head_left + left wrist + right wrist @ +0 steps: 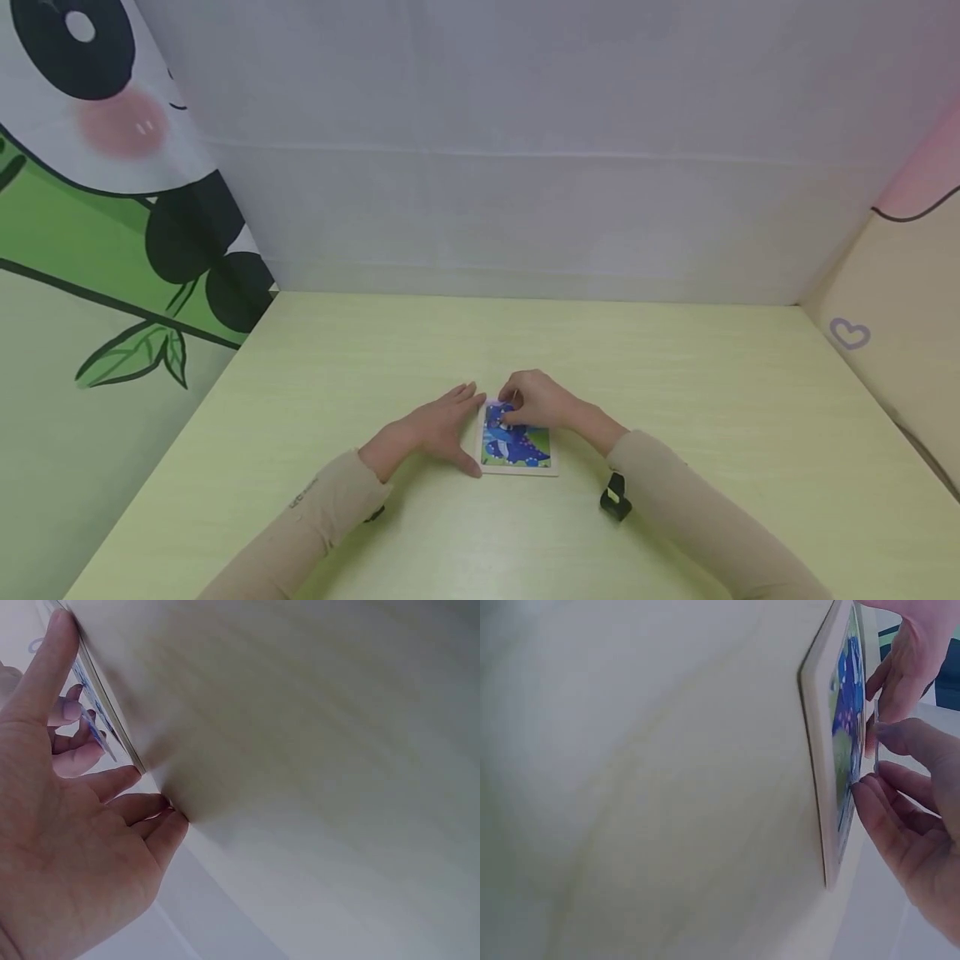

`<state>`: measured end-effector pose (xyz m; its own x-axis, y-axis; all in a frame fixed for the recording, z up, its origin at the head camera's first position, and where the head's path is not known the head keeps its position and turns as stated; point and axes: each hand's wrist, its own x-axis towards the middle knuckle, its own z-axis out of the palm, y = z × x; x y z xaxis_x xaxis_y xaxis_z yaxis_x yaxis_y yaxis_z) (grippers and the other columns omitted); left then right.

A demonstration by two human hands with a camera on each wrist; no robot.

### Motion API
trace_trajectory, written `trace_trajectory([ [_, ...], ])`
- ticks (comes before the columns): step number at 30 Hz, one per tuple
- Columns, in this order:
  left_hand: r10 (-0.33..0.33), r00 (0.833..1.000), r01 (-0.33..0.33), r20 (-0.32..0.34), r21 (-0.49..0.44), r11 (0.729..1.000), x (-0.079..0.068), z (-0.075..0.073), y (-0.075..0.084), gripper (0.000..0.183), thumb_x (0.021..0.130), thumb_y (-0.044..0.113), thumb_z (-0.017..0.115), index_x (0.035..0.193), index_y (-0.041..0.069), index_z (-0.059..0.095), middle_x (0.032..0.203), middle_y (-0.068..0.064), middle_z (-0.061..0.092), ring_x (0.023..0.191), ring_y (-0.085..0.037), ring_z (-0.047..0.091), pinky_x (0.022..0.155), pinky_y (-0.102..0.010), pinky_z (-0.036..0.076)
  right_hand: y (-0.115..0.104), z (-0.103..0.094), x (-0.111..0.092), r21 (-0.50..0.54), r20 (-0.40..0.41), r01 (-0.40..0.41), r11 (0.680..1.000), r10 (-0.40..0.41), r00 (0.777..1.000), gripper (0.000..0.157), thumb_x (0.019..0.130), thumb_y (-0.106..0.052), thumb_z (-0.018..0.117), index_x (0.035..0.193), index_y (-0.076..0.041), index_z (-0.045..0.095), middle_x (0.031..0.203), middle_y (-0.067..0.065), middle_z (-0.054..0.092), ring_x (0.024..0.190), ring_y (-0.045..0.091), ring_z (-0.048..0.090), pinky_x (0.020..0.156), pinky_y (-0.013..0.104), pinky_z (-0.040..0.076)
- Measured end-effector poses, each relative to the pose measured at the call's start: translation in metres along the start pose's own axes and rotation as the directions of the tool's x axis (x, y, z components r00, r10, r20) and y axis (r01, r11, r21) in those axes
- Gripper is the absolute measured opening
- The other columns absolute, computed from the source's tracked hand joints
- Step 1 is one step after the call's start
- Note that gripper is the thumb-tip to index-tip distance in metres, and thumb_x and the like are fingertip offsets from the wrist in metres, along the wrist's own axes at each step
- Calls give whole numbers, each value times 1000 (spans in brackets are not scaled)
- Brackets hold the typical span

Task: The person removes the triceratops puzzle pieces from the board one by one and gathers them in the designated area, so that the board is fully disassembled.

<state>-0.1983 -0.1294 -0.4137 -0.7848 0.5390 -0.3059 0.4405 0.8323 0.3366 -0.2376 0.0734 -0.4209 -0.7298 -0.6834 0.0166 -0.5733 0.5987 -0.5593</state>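
Note:
A small jigsaw puzzle board (519,471) with a pale rim lies flat on the table and shows a blue dinosaur on green. My left hand (442,427) touches its left edge, thumb spread toward the near corner and fingers extended toward the far one. Above the upper part of the picture, my right hand (546,402) pinches a thin puzzle piece (99,736) between thumb and fingers. In the right wrist view the piece (877,735) appears edge-on, tilted up from the board. The right fingers hide part of the picture.
The pale yellow table (637,358) extends around the board on all sides. A whitish wall sheet (525,217) stands behind it. Printed panels flank the table, a green cartoon panel (90,250) at left and a beige one (900,333) at right.

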Motion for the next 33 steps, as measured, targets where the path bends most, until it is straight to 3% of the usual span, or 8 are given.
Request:
trace_trajectory([
  [10, 4, 1000, -4, -8, 0, 1000, 2, 2, 1, 111, 60, 55, 77, 144, 6, 23, 150, -15, 12, 138, -29, 8, 110, -44, 18, 13, -22, -15, -29, -5, -52, 998, 52, 999, 26, 77, -17, 69, 100, -5, 67, 93, 1, 64, 78, 11, 55, 64, 19, 48],
  [20, 5, 1000, -5, -10, -2, 1000, 2, 2, 1, 110, 61, 52, 78, 144, 5, 23, 150, -15, 12, 138, -29, 8, 110, -43, 17, 35, -51, -41, -110, -64, -27, 994, 20, 998, 25, 77, -14, 69, 99, -2, 68, 94, 4, 64, 81, 18, 58, 67, 28, 50],
  [33, 1, 1000, -1, -9, -14, 1000, 0, 1, 3, 110, 61, 51, 78, 143, 5, 23, 150, -15, 12, 138, -29, 8, 110, -44, 17, 66, -56, -70, -76, -63, -106, 992, 101, 993, 23, 76, -9, 68, 97, 0, 69, 92, 6, 65, 80, 19, 56, 67, 28, 49],
])
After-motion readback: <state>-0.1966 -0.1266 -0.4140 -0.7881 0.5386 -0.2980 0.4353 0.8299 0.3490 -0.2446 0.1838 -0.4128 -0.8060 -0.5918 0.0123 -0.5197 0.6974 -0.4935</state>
